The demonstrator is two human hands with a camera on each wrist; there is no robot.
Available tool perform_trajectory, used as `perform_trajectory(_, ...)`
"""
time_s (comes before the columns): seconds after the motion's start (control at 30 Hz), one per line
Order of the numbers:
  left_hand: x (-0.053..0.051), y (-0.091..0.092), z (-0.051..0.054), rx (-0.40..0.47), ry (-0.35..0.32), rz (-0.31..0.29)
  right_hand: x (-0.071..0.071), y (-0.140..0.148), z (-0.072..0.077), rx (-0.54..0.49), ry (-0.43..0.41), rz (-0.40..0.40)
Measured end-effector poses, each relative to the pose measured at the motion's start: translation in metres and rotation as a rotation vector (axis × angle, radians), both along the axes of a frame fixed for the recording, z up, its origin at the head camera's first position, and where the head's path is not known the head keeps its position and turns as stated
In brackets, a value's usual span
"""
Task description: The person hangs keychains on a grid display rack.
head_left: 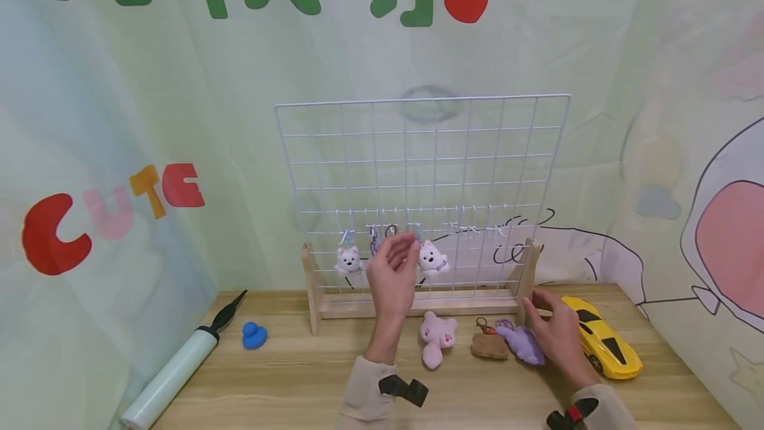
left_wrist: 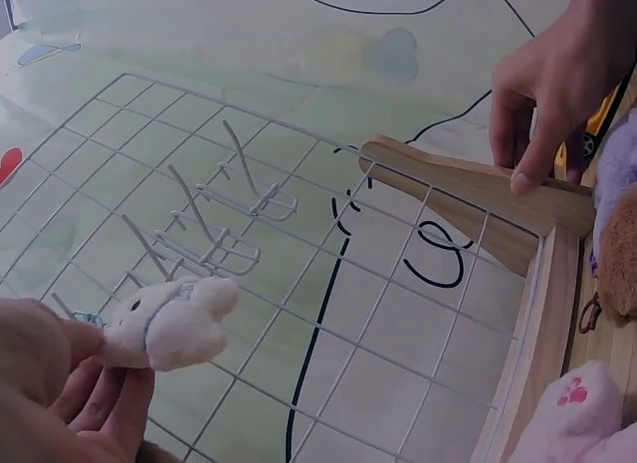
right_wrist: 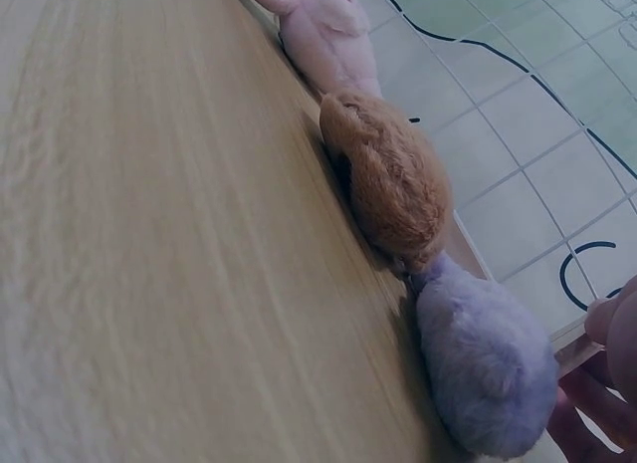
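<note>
"Since both hands are busy, which one is nearer the dog (head_left: 433,259)?"

"Left hand (head_left: 392,271), easily. The dog is in front of the grid (head_left: 422,99), just right of those fingers and slightly below their tips."

"Are they grasping it?"

"They look curled in a pinch at the dog's head end, by the blue strap (left_wrist: 88,319). I can't tell whether the strap itself is gripped, or looped over a hook."

"How does its long axis run?"

"Aslant: head up and left, next to the fingers, body down and right, away from them. I'd say the next move turns on that, since the strap end is the one within the pinch. Bare hooks (left_wrist: 239,154) stick out farther right."

"And the right hand (head_left: 555,327)?"

"Well apart, low on the right. Its fingers clasp the post (head_left: 526,269), just beside the purple toy (head_left: 520,342) on the worktop (head_left: 286,377). That seems to be for steadying the grid."
</note>
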State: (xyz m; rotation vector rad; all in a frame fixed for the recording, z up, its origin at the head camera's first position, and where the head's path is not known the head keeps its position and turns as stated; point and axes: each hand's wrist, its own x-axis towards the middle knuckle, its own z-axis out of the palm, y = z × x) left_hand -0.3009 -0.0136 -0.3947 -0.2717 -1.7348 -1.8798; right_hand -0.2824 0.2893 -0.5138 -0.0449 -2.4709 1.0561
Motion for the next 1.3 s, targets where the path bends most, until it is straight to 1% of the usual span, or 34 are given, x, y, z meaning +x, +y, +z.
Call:
perform_trajectory(0.13, 0.002, -0.003, -0.001, -0.030, -0.002, -0.014, 0.000, 0.000, 0.000, -0.004, -0.009, 0.003)
perform_trajectory(0.23, 0.003, -0.007, -0.001, -0.057, 0.015, -0.005, 0.000, 0.001, 0.000, -0.005, -0.011, 0.003)
perform_trajectory(0.4, 0.006, -0.015, -0.002, -0.141, 0.020, 0.043, 0.001, 0.000, 0.001, -0.004, -0.009, 0.000)
perform_trajectory(0.5, 0.006, -0.020, -0.004, -0.203, 0.024, 0.086, 0.001, 0.000, 0.001, -0.003, -0.009, -0.003)
perform_trajectory(0.57, 0.006, -0.024, -0.006, -0.243, 0.042, 0.119, 0.001, 0.000, 0.001, -0.003, -0.009, -0.003)
perform_trajectory(0.67, 0.006, -0.029, -0.009, -0.301, 0.087, 0.162, 0.001, 0.000, 0.001, -0.006, -0.004, 0.003)
perform_trajectory(0.73, 0.008, -0.031, -0.011, -0.331, 0.123, 0.168, 0.001, 0.001, 0.001, -0.006, 0.001, 0.006)
perform_trajectory(0.77, 0.009, -0.032, -0.013, -0.342, 0.141, 0.160, 0.001, 0.001, 0.001, -0.007, 0.004, 0.007)
perform_trajectory(0.8, 0.010, -0.033, -0.014, -0.351, 0.156, 0.146, 0.001, 0.001, 0.001, -0.008, 0.008, 0.008)
perform_trajectory(0.9, 0.016, -0.033, -0.021, -0.367, 0.182, 0.068, -0.001, 0.000, 0.000, -0.005, 0.017, 0.009)
perform_trajectory(0.97, 0.019, -0.031, -0.028, -0.395, 0.180, -0.001, -0.001, 0.000, 0.000, -0.003, 0.023, 0.008)
perform_trajectory(1.03, 0.022, -0.028, -0.036, -0.446, 0.158, -0.075, -0.002, 0.001, 0.000, 0.002, 0.029, 0.004)
perform_trajectory(1.13, 0.024, -0.022, -0.049, -0.559, 0.088, -0.176, -0.002, 0.001, 0.002, 0.000, 0.028, 0.003)
perform_trajectory(1.2, 0.023, -0.019, -0.058, -0.650, 0.023, -0.242, -0.001, 0.001, 0.002, -0.005, 0.016, 0.006)
perform_trajectory(1.27, 0.023, -0.018, -0.066, -0.752, -0.052, -0.295, 0.000, 0.001, 0.002, -0.011, -0.001, 0.009)
perform_trajectory(1.3, 0.024, -0.018, -0.070, -0.808, -0.073, -0.321, 0.000, 0.001, 0.002, -0.012, -0.007, 0.009)
